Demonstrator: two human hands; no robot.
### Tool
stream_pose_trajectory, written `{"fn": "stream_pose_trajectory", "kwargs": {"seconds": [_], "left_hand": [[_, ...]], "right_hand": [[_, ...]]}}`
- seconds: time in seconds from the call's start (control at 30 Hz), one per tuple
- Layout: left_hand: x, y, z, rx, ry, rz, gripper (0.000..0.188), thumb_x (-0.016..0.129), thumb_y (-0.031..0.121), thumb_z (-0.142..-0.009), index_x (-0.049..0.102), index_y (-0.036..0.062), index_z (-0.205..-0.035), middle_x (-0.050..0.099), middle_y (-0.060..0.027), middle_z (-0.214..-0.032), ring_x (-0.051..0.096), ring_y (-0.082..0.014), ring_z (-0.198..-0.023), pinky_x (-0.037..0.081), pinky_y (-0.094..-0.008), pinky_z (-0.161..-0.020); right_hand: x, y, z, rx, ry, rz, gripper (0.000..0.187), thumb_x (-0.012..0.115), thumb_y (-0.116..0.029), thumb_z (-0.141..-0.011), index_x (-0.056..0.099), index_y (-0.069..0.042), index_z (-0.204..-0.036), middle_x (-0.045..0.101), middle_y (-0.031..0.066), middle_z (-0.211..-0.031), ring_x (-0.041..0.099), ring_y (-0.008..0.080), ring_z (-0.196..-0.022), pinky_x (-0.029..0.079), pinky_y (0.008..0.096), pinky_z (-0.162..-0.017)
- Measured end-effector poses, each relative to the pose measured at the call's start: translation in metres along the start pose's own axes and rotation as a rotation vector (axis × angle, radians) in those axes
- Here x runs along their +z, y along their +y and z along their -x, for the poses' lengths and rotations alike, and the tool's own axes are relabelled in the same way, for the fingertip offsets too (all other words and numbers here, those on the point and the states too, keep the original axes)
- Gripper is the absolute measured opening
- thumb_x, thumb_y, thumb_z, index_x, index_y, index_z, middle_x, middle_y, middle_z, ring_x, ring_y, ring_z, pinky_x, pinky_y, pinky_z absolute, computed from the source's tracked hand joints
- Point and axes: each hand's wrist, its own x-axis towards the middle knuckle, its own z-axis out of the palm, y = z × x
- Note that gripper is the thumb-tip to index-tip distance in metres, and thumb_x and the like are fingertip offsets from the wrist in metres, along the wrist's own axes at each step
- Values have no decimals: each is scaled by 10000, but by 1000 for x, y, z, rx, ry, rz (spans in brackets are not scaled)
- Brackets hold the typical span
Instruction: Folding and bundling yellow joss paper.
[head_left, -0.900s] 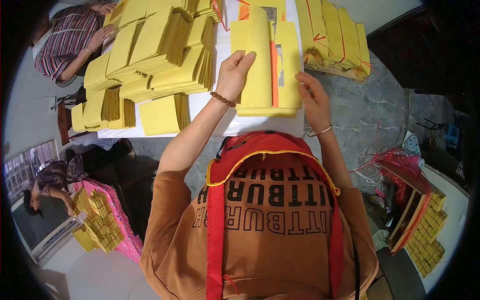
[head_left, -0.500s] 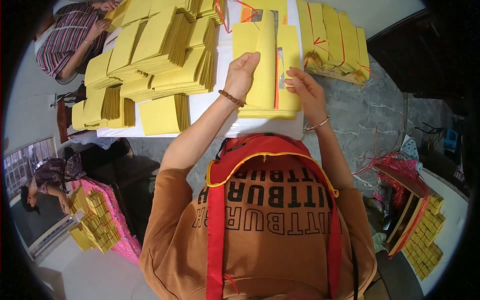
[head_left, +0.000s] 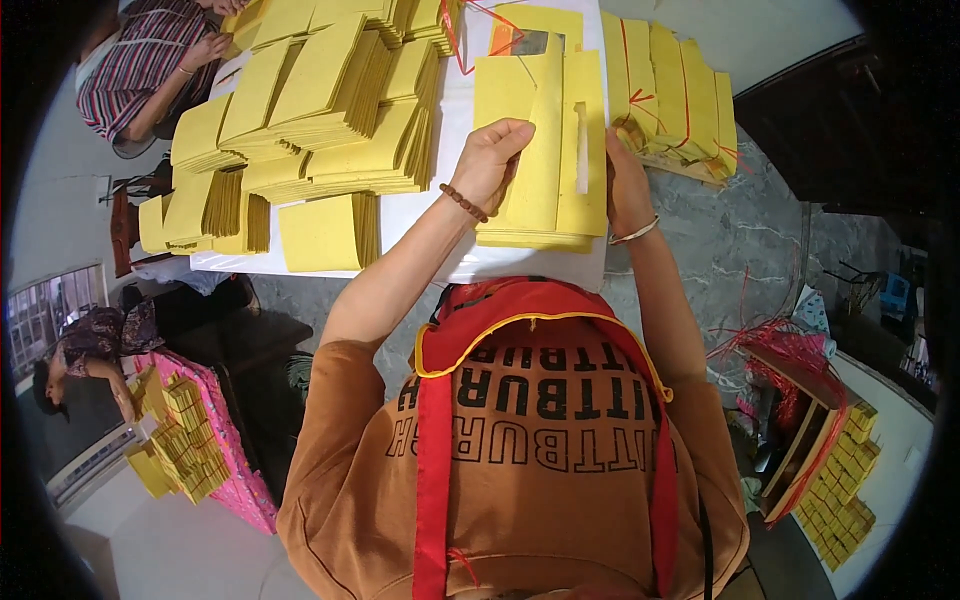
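Note:
A yellow paper sheet [head_left: 578, 215] lies on a low stack of yellow paper, with a lengthwise fold and a long slot near its right side. My left hand [head_left: 492, 165] is closed on the folded part, thumb on top and pointing up and right. At the sheet's right edge, my right hand [head_left: 628, 190] is closed against the paper, some of its fingers hidden along the edge. Just beyond lies another yellow piece [head_left: 560, 22] with an orange and silver patch, red string [head_left: 482, 15] across its left side.
Piles of folded yellow paper [head_left: 320, 90] fill the white table's left side. Bundles tied with red string [head_left: 665, 85] stand at its right edge. A person in a striped top [head_left: 150, 75] works at far left. Red strings [head_left: 790, 375] hang over a board on the right.
My right hand has moved from the slot to the sheet's right edge. The orange and silver strip is out of sight; a pale slot shows there. My left hand has shifted slightly down and right.

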Motion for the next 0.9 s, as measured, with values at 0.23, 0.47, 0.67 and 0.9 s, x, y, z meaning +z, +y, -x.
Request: {"fn": "stream_pose_trajectory", "kwargs": {"seconds": [0.23, 0.47, 0.67, 0.9], "left_hand": [[-7, 8, 1, -47, -15, 104, 132, 535, 85, -880, 580, -34, -915, 606, -44, -783, 566, -76, -652, 500, -204, -620], [-10, 10, 1, -71, -30, 117, 114, 511, 60, -873, 573, -36, -867, 583, -36, -744, 550, -77, -629, 523, -220, -631], [-11, 12, 2, -79, -22, 198, 118, 513, 65, -868, 558, -44, -878, 590, -54, -759, 572, -99, -647, 533, -243, -640], [-25, 11, -2, -88, -138, 246, 130, 516, 60, -862, 550, -56, -911, 625, -111, -828, 625, -157, -709, 546, -277, -681]], "right_hand": [[-2, 2, 0, -17, 30, 54, 399, 444, -311, -930, 493, -4, -1180, 569, 54, -1087, 550, 117, -950, 442, 254, -810], [-3, 2, 1, -23, 21, 40, 384, 480, -272, -920, 495, 8, -1183, 569, 52, -1074, 550, 120, -937, 444, 257, -813], [-7, 5, -4, 22, 62, 12, 344, 480, -236, -918, 511, -1, -1166, 575, 46, -1056, 554, 110, -920, 448, 252, -798], [-3, 7, -1, -67, -35, 24, 275, 470, -190, -917, 545, -26, -1124, 598, 5, -959, 558, 79, -846, 450, 218, -724]]}}
